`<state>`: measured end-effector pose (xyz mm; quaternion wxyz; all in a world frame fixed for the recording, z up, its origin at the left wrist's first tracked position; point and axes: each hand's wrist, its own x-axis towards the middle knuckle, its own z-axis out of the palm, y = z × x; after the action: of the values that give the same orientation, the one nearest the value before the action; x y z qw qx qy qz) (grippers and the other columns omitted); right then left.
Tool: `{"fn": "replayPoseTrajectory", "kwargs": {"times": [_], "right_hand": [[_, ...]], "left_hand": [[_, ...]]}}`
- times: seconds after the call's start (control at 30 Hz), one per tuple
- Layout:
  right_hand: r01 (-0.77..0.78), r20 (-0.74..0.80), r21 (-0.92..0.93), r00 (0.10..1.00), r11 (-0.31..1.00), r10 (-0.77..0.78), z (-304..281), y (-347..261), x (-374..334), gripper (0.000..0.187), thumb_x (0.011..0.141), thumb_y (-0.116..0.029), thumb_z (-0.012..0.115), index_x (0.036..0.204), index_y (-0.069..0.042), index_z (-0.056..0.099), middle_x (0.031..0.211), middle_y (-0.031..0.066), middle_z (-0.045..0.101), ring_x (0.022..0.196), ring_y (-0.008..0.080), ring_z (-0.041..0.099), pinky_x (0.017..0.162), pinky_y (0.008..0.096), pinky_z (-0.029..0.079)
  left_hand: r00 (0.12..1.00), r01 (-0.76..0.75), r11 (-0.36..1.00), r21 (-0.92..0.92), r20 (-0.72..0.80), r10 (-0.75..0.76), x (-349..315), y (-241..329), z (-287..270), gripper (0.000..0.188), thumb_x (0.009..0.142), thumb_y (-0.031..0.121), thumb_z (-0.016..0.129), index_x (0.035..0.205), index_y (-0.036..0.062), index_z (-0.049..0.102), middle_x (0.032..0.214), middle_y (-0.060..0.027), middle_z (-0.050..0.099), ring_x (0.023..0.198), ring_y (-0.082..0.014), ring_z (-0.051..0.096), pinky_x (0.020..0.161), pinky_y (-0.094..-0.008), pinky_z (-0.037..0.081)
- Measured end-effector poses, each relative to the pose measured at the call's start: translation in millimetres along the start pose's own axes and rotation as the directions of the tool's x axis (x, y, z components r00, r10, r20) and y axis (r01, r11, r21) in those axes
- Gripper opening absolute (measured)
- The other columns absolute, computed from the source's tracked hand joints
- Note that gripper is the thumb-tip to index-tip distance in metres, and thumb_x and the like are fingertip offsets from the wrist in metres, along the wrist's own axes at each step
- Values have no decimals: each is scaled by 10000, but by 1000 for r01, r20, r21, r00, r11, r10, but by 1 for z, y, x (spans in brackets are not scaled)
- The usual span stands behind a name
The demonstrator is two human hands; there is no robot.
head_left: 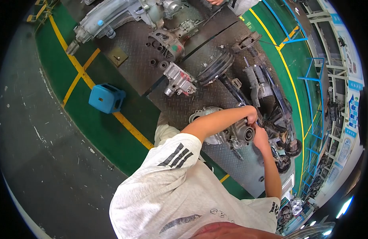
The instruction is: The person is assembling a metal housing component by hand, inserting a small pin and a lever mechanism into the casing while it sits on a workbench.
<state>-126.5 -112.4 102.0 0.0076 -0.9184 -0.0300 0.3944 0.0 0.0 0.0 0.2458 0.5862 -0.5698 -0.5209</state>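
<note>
My left hand is closed at the far right side of a grey metal gearbox housing, its fingers curled at the edge. Just below it, my right hand is also closed, with the fingertips meeting near the left hand. Whatever the two hands grip between them is too small and hidden to make out. A round bearing-like opening on the housing sits right beside the fingers. The housing lies on a dark chequered metal plate, and a thin dark shaft-like part is at its near side.
A smaller metal casing and a bell-shaped housing lie farther off. A large transmission with a clear bottle is far left. A brake drum-like part adjoins an axle. A blue stool stands left. Another person's hand shows at the top.
</note>
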Motion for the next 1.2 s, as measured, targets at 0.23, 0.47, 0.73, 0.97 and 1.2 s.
{"fn": "replayPoseTrajectory", "kwargs": {"times": [0.23, 0.47, 0.73, 0.97, 1.2], "right_hand": [[492, -478, 229, 809, 840, -343, -13, -12, -20, 143, 859, -32, 668, 977, 48, 678, 878, 186, 729, 725, 321, 709, 632, 378, 513], [-178, -65, 673, 953, 718, 297, 1, 2, -4, 247, 899, -176, 710, 946, 64, 673, 722, 92, 693, 587, 180, 638, 520, 338, 457], [-13, -236, 408, 965, 913, 119, -3, 0, -13, 355, 857, -246, 739, 1034, 59, 700, 878, 206, 741, 837, 221, 720, 769, 381, 531], [-20, -106, 291, 993, 956, 53, -7, 4, -10, 352, 939, -330, 665, 950, 20, 693, 891, 280, 677, 878, 459, 676, 743, 513, 507], [-221, 61, 78, 974, 972, 217, -26, -21, -30, 374, 997, -410, 610, 954, -64, 747, 864, 228, 699, 840, 445, 662, 737, 545, 512]], "left_hand": [[998, 22, 999, -28, -62, -24, -10, 27, -7, 279, 834, 79, 685, 1104, 31, 734, 959, -101, 668, 756, -267, 506, 665, -450, 422], [999, -19, 995, -100, -30, 16, 8, 17, -6, 378, 854, 69, 695, 1222, 147, 736, 957, -37, 674, 751, -222, 513, 649, -413, 432], [999, -34, 997, 72, -13, 36, 30, 12, -7, 478, 811, 88, 771, 1284, 148, 732, 1201, -46, 727, 959, -252, 635, 791, -450, 518], [853, -221, 905, -364, 376, 361, 62, -25, -10, 458, 898, 56, 686, 1353, 103, 664, 1279, -33, 683, 1113, -184, 587, 955, -404, 477], [694, -221, 655, -723, 356, 626, 60, -35, -6, 487, 998, 167, 664, 1432, -32, 568, 1375, -77, 646, 1240, -159, 574, 1078, -314, 430]]}}
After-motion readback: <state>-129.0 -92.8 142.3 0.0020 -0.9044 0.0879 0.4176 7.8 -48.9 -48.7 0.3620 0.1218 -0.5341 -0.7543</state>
